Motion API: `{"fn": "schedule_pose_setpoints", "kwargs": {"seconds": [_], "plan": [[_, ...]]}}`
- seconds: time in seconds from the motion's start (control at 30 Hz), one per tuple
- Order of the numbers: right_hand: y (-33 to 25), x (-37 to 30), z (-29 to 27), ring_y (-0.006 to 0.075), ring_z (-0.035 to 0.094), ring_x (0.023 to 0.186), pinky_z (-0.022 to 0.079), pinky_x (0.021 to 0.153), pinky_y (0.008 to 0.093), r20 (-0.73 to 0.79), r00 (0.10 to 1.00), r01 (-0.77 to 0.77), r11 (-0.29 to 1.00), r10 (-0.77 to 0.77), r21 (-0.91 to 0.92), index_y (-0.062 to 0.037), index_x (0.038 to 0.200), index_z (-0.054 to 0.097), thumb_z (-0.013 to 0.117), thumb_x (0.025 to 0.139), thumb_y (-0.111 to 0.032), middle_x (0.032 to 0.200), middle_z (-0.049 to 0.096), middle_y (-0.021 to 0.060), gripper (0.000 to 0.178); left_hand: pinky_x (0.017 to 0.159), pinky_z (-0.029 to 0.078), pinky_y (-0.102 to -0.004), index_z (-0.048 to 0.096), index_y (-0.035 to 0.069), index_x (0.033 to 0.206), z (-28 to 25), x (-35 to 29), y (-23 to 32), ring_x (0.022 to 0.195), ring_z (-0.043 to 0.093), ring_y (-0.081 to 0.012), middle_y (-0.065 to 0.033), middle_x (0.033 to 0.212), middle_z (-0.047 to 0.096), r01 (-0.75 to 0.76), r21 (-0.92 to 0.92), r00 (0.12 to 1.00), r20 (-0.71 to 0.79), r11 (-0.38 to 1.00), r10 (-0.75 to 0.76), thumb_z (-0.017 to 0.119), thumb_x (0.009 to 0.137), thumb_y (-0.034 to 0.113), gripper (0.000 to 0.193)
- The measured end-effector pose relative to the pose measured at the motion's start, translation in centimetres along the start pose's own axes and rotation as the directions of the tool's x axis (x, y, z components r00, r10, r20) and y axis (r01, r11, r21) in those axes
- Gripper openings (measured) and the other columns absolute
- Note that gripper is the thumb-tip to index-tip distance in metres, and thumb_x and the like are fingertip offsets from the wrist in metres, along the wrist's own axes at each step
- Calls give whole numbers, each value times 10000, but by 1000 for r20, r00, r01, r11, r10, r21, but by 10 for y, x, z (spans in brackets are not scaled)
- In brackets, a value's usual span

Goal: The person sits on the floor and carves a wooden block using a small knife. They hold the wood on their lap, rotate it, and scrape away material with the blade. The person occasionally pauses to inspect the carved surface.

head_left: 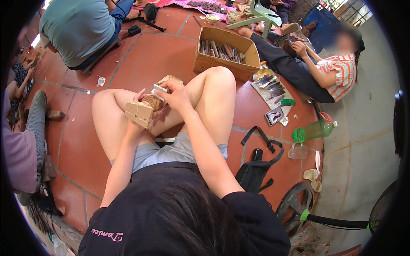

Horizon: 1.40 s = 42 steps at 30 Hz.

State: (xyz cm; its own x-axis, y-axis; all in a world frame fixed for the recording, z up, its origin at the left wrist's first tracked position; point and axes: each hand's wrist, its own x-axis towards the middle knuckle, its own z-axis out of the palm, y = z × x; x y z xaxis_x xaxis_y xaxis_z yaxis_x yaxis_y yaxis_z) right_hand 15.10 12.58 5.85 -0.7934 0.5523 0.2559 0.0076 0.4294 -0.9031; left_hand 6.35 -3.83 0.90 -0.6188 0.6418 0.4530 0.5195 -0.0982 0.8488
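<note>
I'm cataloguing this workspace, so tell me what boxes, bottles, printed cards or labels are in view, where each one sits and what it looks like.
Cardboard box: on the red tiled floor beyond the knees; open, brown, rectangular, holding dark sticks.
Plastic bottle: lying on its side at the tile edge to the right; green, with a pale cap.
Printed card: flat on the floor left of the bottle; small, rectangular, dark picture with a pale border.
No screens or signs show.

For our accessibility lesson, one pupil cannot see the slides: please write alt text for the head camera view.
Seen from above, a person sitting on a red tiled floor holds a carved wooden block in the left hand while the right hand presses a small metal tool against it. A cardboard box of wooden pieces stands beyond the knees, and other people sit nearby.
</note>
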Motion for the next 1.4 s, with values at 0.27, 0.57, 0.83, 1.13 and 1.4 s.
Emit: {"fn": "schedule_pose_setpoints", "kwargs": {"seconds": [0.27,0.57,0.83,1.13,1.4], "plan": [[-11,0,0,132,617,637,484,599,291,44,999,-3,986,10,-167,-73,913,715,773,811,-309,745,682,43,264,972,467,-359,354,31,1422,-1,-2,-2,1145,551,-241,-139,1241,548,23,-4,1000,18,1000,-23,919,648,229,979],[-5,2,1,225,635,598,478,562,350,-155,983,49,949,-102,-311,-134,852,723,735,811,-367,662,653,69,238,982,458,-369,359,21,1422,-4,-2,13,1142,541,-242,-136,1237,546,89,54,996,0,995,-89,927,630,260,1004],[6,3,4,254,649,617,487,574,384,-188,956,145,918,-226,-369,-139,889,730,737,802,-398,661,658,83,274,993,449,-376,358,18,1424,0,-2,3,1153,537,-252,-145,1242,544,90,32,996,5,995,-90,935,609,292,1035],[5,-2,1,282,658,669,485,621,376,-39,964,208,833,-264,-512,-126,863,714,704,849,-320,744,689,86,194,1001,441,-377,352,17,1426,-5,2,-7,1146,535,-253,-144,1235,542,19,-22,999,28,1000,-18,929,605,344,1055],[19,-2,10,280,618,584,384,743,405,-74,931,320,896,-358,-309,-109,876,649,674,869,-287,639,651,89,180,967,460,-361,384,26,1413,3,-1,-3,1131,543,-235,-126,1220,550,27,-92,999,-24,995,-29,915,645,262,963]]}}
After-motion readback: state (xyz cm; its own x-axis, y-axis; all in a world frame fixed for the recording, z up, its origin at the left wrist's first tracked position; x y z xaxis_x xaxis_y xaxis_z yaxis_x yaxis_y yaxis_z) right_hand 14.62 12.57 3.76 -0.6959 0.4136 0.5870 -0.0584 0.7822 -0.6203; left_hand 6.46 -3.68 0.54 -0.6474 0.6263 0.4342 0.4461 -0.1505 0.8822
